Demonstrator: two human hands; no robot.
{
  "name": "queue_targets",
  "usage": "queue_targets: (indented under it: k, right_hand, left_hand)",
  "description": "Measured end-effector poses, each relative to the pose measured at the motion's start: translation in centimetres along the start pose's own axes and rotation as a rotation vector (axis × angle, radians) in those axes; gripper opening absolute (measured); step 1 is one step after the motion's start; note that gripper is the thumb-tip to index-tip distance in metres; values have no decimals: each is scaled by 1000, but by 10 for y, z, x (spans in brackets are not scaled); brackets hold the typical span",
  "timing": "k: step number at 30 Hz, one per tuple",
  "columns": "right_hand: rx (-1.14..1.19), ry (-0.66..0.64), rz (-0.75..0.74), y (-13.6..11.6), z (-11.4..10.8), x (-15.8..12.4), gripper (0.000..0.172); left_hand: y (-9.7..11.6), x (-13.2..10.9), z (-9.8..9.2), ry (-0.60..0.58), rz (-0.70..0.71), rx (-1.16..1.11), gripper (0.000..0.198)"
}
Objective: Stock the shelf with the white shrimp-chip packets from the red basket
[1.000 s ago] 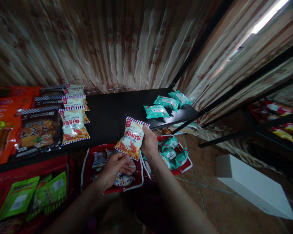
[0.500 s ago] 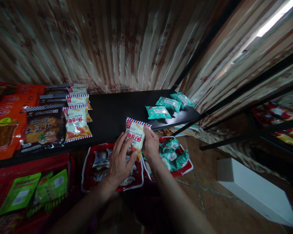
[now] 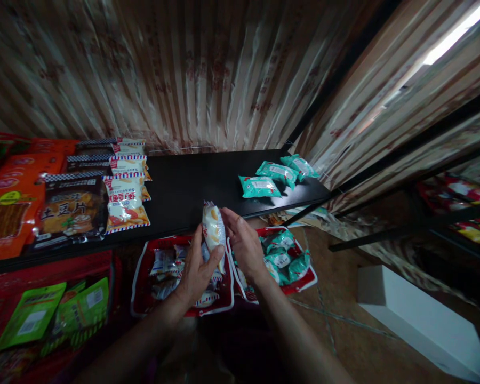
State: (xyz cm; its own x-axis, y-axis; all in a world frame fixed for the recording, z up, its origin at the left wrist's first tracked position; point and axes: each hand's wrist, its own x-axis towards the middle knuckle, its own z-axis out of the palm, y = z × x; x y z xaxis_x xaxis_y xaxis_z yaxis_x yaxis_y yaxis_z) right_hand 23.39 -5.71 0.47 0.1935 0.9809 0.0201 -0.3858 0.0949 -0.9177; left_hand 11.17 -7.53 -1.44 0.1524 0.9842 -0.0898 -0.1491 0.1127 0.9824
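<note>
A small white snack bag with yellow chip pictures is turned partly edge-on above the front of the black shelf. My left hand grips it from the left, thumb across its lower front. At the bag's right edge is my right hand, its fingers loosely bent and apart; whether they touch the bag is hard to tell. Below, a red basket holds several similar white bags. A second red basket, on the right, contains several teal packets.
Matching white bags stand in a row on the shelf, beside dark potato-chip bags and orange packs. Further right lie teal packets. Green packets fill a basket at lower left. A white box sits on the floor.
The white snack bag has turned from facing me to nearly edge-on. My right hand has loosened from its right side, while my left still holds it.
</note>
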Motion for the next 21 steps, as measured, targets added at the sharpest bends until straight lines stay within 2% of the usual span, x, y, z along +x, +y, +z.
queue_targets:
  k: [3,5,11,15,19,21]
  right_hand:
    - [-35,-13,-15,0,0,-1,37]
    - [-98,-20,-51,0,-1,-2,34]
    - [-285,-102,-133,-6,2,-9,24]
    - [-381,-148,-189,-6,3,-12,23]
    - [-412,56,-255,2,3,-12,34]
    - [-381,151,-217,8,3,-10,40]
  left_hand:
    - [7,1,-1,-87,-13,-101,59]
    - [10,2,-1,-104,-47,-159,58]
    - [4,8,-4,-43,-148,-398,56]
    - [4,11,-8,30,-201,-479,56]
    - [11,17,-15,90,-259,-565,56]
    - [14,22,-19,106,-275,-602,57]
